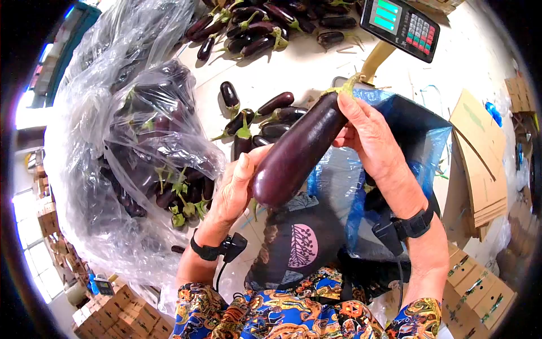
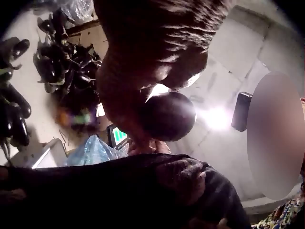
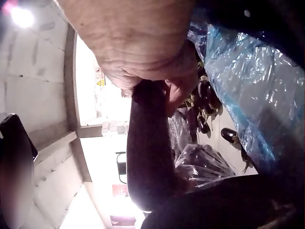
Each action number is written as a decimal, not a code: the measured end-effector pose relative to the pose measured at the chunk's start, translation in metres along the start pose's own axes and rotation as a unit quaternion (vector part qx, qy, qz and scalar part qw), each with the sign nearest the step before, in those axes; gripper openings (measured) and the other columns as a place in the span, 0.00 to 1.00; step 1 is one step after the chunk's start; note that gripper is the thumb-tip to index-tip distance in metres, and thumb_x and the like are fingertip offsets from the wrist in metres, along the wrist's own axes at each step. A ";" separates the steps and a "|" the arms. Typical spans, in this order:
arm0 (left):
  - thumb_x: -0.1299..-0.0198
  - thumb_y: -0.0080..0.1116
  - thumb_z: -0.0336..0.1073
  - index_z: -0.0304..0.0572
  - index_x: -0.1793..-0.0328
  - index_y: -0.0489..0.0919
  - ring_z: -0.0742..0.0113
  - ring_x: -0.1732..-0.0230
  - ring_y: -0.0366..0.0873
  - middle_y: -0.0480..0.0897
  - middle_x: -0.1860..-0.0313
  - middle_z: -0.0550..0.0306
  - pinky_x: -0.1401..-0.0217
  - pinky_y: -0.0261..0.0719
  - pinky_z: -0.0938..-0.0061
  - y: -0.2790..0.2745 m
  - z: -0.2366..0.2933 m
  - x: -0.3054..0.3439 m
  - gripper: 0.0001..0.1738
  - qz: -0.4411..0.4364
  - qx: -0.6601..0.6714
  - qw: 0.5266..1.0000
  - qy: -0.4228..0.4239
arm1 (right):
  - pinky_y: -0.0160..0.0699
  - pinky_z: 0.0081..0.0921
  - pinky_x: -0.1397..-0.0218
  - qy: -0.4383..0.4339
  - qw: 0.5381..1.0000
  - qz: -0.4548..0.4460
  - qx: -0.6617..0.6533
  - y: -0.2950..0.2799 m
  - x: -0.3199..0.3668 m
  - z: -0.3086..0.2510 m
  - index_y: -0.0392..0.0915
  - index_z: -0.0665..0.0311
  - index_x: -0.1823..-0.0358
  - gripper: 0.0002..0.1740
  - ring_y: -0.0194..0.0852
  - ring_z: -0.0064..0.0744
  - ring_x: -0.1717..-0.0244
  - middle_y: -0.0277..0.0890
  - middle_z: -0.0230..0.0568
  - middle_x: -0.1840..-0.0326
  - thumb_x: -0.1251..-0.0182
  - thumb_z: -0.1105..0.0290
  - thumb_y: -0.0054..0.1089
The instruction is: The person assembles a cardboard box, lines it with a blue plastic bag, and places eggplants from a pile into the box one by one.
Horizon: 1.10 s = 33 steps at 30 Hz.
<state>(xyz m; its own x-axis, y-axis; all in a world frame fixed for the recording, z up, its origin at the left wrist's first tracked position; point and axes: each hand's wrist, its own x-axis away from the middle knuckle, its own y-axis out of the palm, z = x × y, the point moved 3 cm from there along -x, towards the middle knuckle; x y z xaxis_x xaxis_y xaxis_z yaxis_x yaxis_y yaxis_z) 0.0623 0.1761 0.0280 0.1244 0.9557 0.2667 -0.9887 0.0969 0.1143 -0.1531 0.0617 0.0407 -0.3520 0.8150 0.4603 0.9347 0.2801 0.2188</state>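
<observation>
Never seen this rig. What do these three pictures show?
No robot: just a person's bare left hand and right hand. The wide picture comes from a camera worn on the head, looking down; the darker two come from cameras strapped to each wrist. Both hands hold one large eggplant, the right at its stem end, the left near its rounded end. More eggplants lie on the pale surface; others show in a clear plastic bag on the left. Below the right hand is a container with blue plastic lining; beyond it, a lit keypad display.
</observation>
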 end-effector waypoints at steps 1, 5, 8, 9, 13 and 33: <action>0.32 0.29 0.73 0.25 0.32 0.70 0.62 0.45 0.80 0.81 0.43 0.45 0.36 0.73 0.70 0.003 0.004 -0.003 0.52 -0.009 0.002 1.000 -0.005 | 0.77 0.18 0.66 0.004 1.000 -0.012 -0.008 -0.001 0.002 -0.004 0.78 0.58 0.58 0.21 0.75 0.18 0.74 0.76 0.27 0.72 0.27 0.46 0.54; 0.29 0.33 0.69 0.29 0.30 0.69 0.65 0.42 0.77 0.80 0.42 0.48 0.37 0.71 0.72 0.020 0.040 -0.015 0.46 -0.089 0.002 0.996 0.002 | 0.78 0.17 0.62 0.004 0.992 -0.069 -0.103 -0.011 0.010 -0.013 0.78 0.62 0.51 0.22 0.75 0.17 0.71 0.78 0.29 0.70 0.25 0.50 0.51; 0.32 0.44 0.69 0.31 0.27 0.67 0.65 0.38 0.75 0.76 0.36 0.47 0.36 0.72 0.71 0.037 0.056 -0.021 0.46 -0.142 0.082 0.986 -0.024 | 0.83 0.28 0.50 -0.033 0.928 -0.212 -0.306 -0.042 0.011 0.001 0.72 0.67 0.37 0.24 0.83 0.26 0.57 0.83 0.39 0.54 0.21 0.57 0.38; 0.33 0.48 0.67 0.31 0.27 0.66 0.65 0.43 0.79 0.80 0.42 0.48 0.40 0.76 0.72 0.043 0.058 -0.021 0.45 -0.144 0.105 0.984 -0.019 | 0.79 0.35 0.40 0.000 0.937 -0.098 -0.334 -0.035 0.024 -0.011 0.70 0.71 0.35 0.26 0.82 0.36 0.48 0.82 0.47 0.48 0.22 0.58 0.37; 0.40 0.61 0.59 0.29 0.26 0.63 0.63 0.42 0.76 0.79 0.41 0.48 0.36 0.71 0.70 0.059 0.065 -0.024 0.47 -0.228 0.082 0.969 -0.053 | 0.74 0.44 0.35 -0.050 0.898 -0.078 -0.431 -0.057 0.044 -0.002 0.69 0.74 0.35 0.30 0.76 0.51 0.41 0.77 0.59 0.44 0.21 0.55 0.35; 0.37 0.61 0.32 0.34 0.26 0.66 0.63 0.47 0.81 0.80 0.40 0.43 0.41 0.78 0.68 0.091 0.060 -0.019 0.33 -0.335 0.036 0.938 -0.078 | 0.83 0.38 0.50 -0.098 0.895 0.056 -0.431 -0.080 0.083 0.016 0.72 0.69 0.46 0.33 0.78 0.40 0.57 0.76 0.49 0.59 0.22 0.43 0.35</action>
<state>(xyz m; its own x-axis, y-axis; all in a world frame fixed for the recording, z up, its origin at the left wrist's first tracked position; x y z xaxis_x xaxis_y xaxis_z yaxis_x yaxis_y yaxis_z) -0.0254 0.1502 0.0913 0.7317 0.6348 0.2483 -0.6773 0.6360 0.3698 -0.2566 0.1155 0.0474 -0.1636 0.9108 0.3792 0.5479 -0.2357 0.8027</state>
